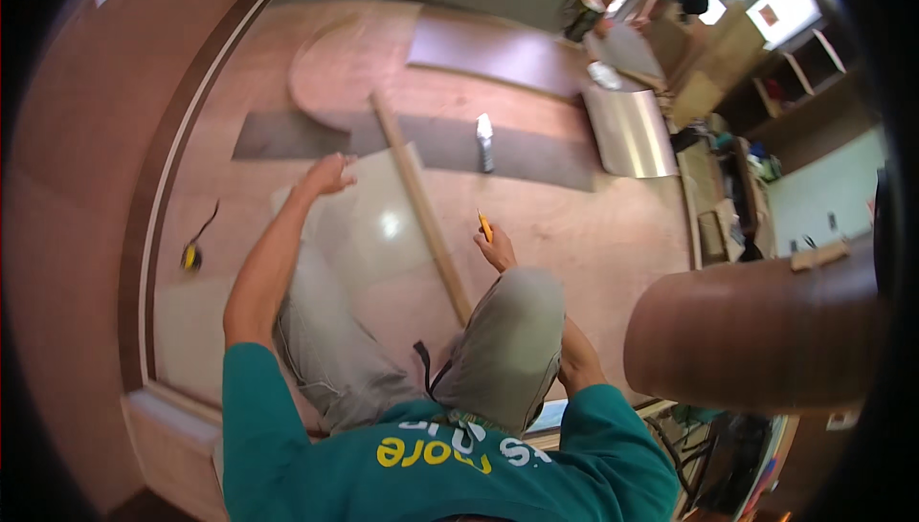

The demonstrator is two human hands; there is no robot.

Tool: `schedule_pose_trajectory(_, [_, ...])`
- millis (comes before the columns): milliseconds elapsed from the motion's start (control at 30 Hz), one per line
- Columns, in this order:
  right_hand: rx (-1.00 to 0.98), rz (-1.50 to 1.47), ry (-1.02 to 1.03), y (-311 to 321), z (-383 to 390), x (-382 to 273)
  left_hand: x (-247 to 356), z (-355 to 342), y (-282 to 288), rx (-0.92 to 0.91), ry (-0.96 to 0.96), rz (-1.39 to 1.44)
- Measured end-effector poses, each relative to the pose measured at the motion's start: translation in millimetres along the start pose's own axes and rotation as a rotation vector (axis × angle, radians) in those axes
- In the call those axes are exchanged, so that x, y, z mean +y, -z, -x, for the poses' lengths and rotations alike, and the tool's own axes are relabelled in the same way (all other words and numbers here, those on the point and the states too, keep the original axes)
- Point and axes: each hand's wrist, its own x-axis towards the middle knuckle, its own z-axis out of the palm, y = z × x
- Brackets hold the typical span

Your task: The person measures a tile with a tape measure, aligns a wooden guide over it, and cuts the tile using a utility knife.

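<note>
While right grip holds cutter, strip beside.

Your left hand presses flat on the pale glossy sheet lying on the plywood floor. Your right hand grips a yellow utility knife just right of the long wooden straightedge. A yellow tape measure lies far left.

A workshop — plywood floor, veneer sheets, long wooden straightedge, cluttered shelves.
</note>
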Motion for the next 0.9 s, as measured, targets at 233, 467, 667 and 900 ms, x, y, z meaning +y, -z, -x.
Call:
schedule_pose_trajectory(233, [-0.135, 0.109, -0.009, -79.2, 51.5, -69.8, -44.1, 173.6, 63.5, -0.514, 0.431, 0.045])
schedule_pose_trajectory(467, [0.008, 0.144, 0.097, -85.6, 45.3, -38.9, -47.8, 208.5, 61.4, -0.637, 0.562, 0.011])
schedule_pose_trajectory(667, [0.15, 0.207, 0.052, -36.7, 13.9, -1.0, 1.1, 172.4, 64.2, -0.525, 0.556, 0.207])
schedule_pose_trajectory(900, [0.224, 0.126, 0.095, 24.5, -5.3, 19.0, 17.5, 174.8, 81.6, -0.604, 0.648, 0.124])
